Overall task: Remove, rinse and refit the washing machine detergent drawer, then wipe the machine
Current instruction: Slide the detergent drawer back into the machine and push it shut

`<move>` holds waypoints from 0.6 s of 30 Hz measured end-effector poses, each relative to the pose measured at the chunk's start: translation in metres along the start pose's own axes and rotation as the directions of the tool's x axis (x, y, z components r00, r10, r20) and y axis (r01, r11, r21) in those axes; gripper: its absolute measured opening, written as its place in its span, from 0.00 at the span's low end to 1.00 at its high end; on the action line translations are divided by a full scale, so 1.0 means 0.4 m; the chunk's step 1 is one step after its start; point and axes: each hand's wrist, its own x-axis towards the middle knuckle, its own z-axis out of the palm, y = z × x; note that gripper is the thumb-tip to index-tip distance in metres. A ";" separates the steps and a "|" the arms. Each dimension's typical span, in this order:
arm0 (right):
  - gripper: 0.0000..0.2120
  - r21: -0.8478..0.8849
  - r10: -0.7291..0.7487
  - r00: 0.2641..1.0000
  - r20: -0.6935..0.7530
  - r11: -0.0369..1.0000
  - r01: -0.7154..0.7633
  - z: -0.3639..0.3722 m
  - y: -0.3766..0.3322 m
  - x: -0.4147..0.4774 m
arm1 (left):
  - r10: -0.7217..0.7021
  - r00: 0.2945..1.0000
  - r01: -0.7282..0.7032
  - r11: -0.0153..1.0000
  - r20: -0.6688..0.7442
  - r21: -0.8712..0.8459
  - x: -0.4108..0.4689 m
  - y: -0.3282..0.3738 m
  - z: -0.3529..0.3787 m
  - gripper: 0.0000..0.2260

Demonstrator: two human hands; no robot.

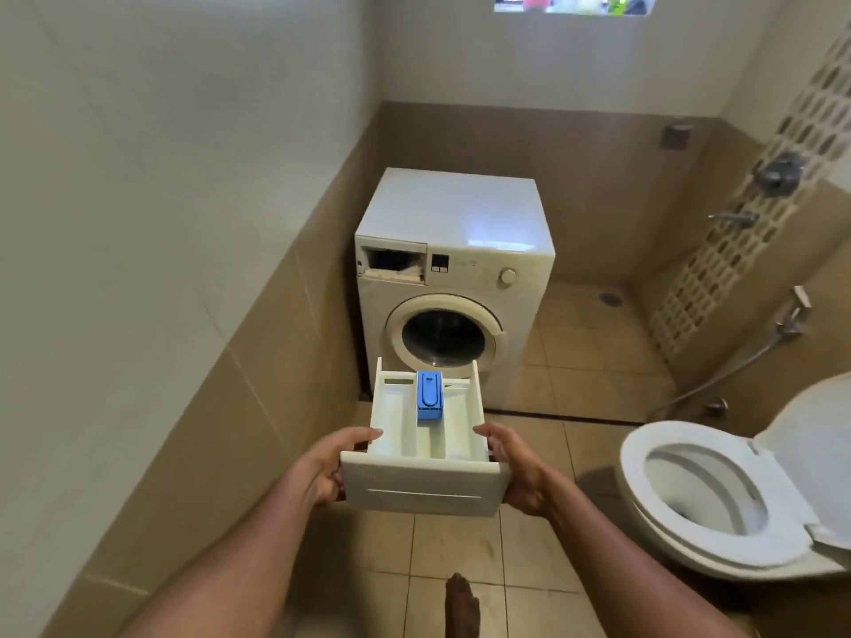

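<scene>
I hold the white detergent drawer [423,485] level in front of me, out of the machine, its front panel toward me. A blue insert [429,400] sits in its middle compartment. My left hand [329,467] grips the drawer's left side and my right hand [515,472] grips its right side. The white front-loading washing machine [460,223] stands against the back wall, some way ahead. Its drawer slot [395,263] at the top left is open and dark, and the round door [444,336] is closed.
A white toilet [718,495] with its lid up stands close on the right. Taps [778,172] and a hose sprayer [792,315] hang on the right wall. A tiled wall [184,361] runs along the left. A floor drain [611,297] lies behind the machine's right side. My foot [462,600] shows below.
</scene>
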 end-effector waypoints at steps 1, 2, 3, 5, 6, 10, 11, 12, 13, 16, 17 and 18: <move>0.22 -0.002 0.000 1.000 0.009 1.000 0.000 -0.004 -0.023 0.033 | 0.001 1.000 -0.001 1.000 0.000 -0.007 0.027 0.023 -0.002 0.28; 0.21 -0.008 -0.003 1.000 0.015 1.000 0.003 -0.012 -0.047 0.068 | 0.003 1.000 -0.003 1.000 -0.004 -0.022 0.049 0.049 -0.002 0.28; 0.22 -0.010 -0.011 1.000 0.022 1.000 0.011 -0.016 -0.066 0.096 | 0.007 1.000 -0.007 0.999 -0.007 -0.034 0.066 0.071 -0.001 0.26; 0.23 -0.007 -0.023 0.999 0.036 1.000 0.023 -0.031 -0.118 0.156 | 0.010 1.000 -0.011 0.999 -0.019 -0.046 0.109 0.124 0.007 0.22; 0.24 -0.001 -0.018 0.999 0.040 1.000 0.018 -0.039 -0.144 0.186 | 0.007 1.000 -0.008 0.999 -0.031 -0.052 0.128 0.149 0.013 0.21; 0.25 0.003 -0.027 0.997 0.074 1.000 0.027 -0.064 -0.235 0.291 | 0.025 0.998 -0.030 0.995 -0.054 -0.099 0.221 0.244 0.019 0.22; 0.25 0.013 -0.032 0.997 0.071 0.999 0.031 -0.068 -0.257 0.317 | 0.018 0.998 -0.024 0.994 -0.060 -0.102 0.244 0.269 0.020 0.22; 0.25 0.020 -0.037 0.997 0.069 0.999 0.036 -0.070 -0.280 0.339 | 0.008 0.998 -0.014 0.996 -0.063 -0.087 0.261 0.296 0.022 0.22; 0.24 0.026 -0.044 0.997 0.070 0.999 0.042 -0.069 -0.298 0.353 | -0.004 0.997 0.000 0.998 -0.072 -0.059 0.275 0.316 0.020 0.22; 0.21 0.069 -0.058 0.996 0.065 0.996 0.053 -0.064 -0.357 0.413 | -0.043 0.992 0.033 0.996 -0.117 -0.089 0.338 0.383 -0.001 0.26; 0.20 0.074 -0.052 0.997 0.056 0.996 0.048 -0.060 -0.378 0.435 | -0.037 0.993 0.023 0.991 -0.112 -0.128 0.359 0.405 -0.010 0.26; 0.19 0.070 -0.044 0.998 0.045 0.997 0.041 -0.055 -0.395 0.451 | -0.037 0.994 0.019 0.986 -0.105 -0.164 0.375 0.423 -0.020 0.27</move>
